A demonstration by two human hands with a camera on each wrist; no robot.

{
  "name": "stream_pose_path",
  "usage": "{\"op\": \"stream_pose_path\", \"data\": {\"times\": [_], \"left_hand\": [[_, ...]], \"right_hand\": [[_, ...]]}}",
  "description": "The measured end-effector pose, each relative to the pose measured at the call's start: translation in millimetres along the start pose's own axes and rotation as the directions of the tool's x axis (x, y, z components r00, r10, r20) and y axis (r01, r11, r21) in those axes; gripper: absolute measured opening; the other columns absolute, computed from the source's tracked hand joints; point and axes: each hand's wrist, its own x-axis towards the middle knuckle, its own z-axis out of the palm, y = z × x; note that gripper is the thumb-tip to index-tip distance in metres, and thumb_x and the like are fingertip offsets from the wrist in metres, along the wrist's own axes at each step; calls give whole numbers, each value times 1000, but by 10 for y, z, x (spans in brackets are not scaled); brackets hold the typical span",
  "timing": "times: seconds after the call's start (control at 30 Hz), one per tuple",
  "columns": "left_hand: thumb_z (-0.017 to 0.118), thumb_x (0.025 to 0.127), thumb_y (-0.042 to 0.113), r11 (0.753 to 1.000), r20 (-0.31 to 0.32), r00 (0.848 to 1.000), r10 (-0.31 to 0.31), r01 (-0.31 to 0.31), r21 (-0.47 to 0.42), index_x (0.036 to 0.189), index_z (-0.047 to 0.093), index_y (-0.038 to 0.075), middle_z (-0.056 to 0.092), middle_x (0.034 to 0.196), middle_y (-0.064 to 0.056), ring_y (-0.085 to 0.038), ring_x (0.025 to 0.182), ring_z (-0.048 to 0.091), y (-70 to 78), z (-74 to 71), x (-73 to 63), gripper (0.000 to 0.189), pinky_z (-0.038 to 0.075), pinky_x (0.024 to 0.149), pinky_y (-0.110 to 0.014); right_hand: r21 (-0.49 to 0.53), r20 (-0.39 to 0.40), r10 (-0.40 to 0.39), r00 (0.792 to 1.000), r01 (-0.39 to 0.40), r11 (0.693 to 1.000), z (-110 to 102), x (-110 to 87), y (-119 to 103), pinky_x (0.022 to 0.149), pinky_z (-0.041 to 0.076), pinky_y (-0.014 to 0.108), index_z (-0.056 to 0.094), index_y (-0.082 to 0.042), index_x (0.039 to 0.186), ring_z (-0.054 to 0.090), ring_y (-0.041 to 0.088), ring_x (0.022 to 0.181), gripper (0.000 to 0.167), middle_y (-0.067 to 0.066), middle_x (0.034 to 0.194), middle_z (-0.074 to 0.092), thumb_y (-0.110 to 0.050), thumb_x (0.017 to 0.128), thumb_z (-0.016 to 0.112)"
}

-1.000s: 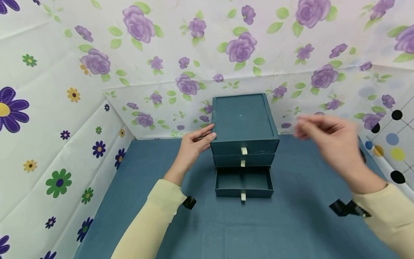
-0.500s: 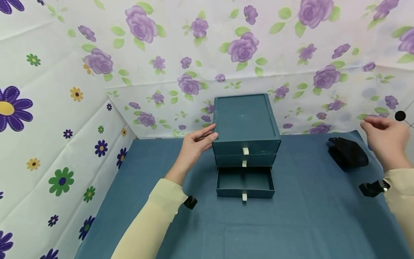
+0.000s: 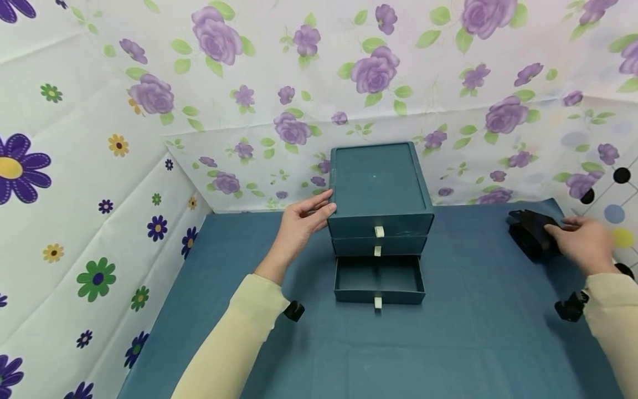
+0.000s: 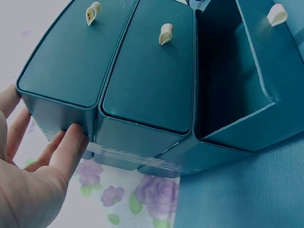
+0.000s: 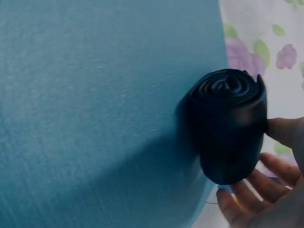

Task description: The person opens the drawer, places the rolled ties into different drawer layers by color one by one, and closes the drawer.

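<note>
A dark blue-green box with drawers stands against the back wall. Its bottom drawer is pulled out and bare inside, while the two drawers above are in. My left hand rests against the box's upper left side; in the left wrist view its fingers lie fairly straight on that side. At far right, my right hand touches a black, rolled-up, leather-like item. Seen from the right wrist, the spiral roll meets my thumb, with spread fingers near its lower end.
A blue cloth covers the table. Flower-printed sheeting hangs at the back and left, and a dotted sheet at the right. Each drawer has a small pale pull tab.
My right hand has moved right, away from the box, then down and slightly left onto the black roll, which it reaches now. The left hand stays on the box.
</note>
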Motion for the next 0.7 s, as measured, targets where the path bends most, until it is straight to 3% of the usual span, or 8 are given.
{"op": "stream_pose_path", "data": {"times": [0.17, 0.3, 0.4, 0.43, 0.5, 0.57, 0.63, 0.7], "left_hand": [[67, 88, 29, 1000, -8, 1000, -2, 2, -9, 131, 57, 24, 53, 136, 3, -16, 122, 54, 3, 7, -8, 45, 47, 99, -40], [67, 87, 31, 1000, -9, 1000, 0, 0, -6, 131, 57, 24, 53, 135, 3, -16, 121, 54, -18, 6, 3, 45, 47, 98, -40], [67, 87, 31, 1000, -8, 1000, 1, -1, 0, 131, 57, 25, 53, 135, 4, -16, 121, 54, -16, 9, 2, 45, 47, 98, -41], [67, 87, 31, 1000, -7, 1000, 2, -2, 4, 131, 57, 25, 53, 135, 4, -16, 121, 54, -17, 9, 2, 46, 47, 98, -41], [67, 87, 31, 1000, -5, 1000, 5, -5, 8, 132, 57, 25, 53, 135, 4, -15, 121, 54, -15, 10, 0, 46, 47, 98, -40], [66, 88, 30, 1000, -2, 1000, 4, -4, 12, 133, 56, 23, 52, 136, 3, -16, 122, 54, 16, 16, -16, 46, 47, 99, -41], [66, 88, 30, 1000, -3, 1000, 6, -6, 16, 132, 56, 23, 52, 136, 3, -16, 122, 53, 18, 14, -16, 46, 47, 98, -41], [66, 88, 30, 1000, -4, 1000, 8, -8, 14, 132, 57, 24, 52, 136, 3, -16, 122, 53, 9, 9, -9, 46, 47, 98, -41]], "right_hand": [[-32, -72, -150, 986, 148, 989, 82, -10, 9, 56, 46, 46, 49, 8, 127, 56, 49, 92, 54, 39, 117, 51, -36, 97, 47], [-67, -75, -222, 972, 218, 974, 122, 11, 40, 86, 38, 60, 49, 7, 127, 50, 51, 96, 53, 39, 113, 51, -36, 98, 44], [-69, -37, -170, 985, 167, 984, 118, 36, 61, 97, 22, 67, 39, 9, 136, 40, 55, 107, 65, 40, 119, 47, -43, 98, 39], [-62, -17, -136, 991, 135, 989, 110, 37, 63, 97, 26, 66, 35, 11, 138, 39, 55, 110, 70, 40, 123, 44, -46, 97, 37], [-60, 19, -78, 997, 79, 995, 89, 32, 65, 95, 32, 65, 31, 13, 139, 36, 56, 115, 79, 41, 128, 39, -53, 95, 34], [-70, 59, -43, 997, 47, 996, 59, 10, 63, 83, 40, 62, 37, 14, 136, 39, 56, 111, 83, 41, 125, 42, -58, 94, 31], [-75, 100, -24, 995, 31, 997, 45, 5, 78, 66, 46, 55, 54, 10, 122, 50, 51, 95, 82, 36, 107, 56, -62, 92, 29], [-51, 133, -34, 991, 41, 998, 39, 10, 100, 59, 50, 47, 63, 6, 99, 58, 39, 77, 79, 25, 76, 59, -65, 91, 31]]}}
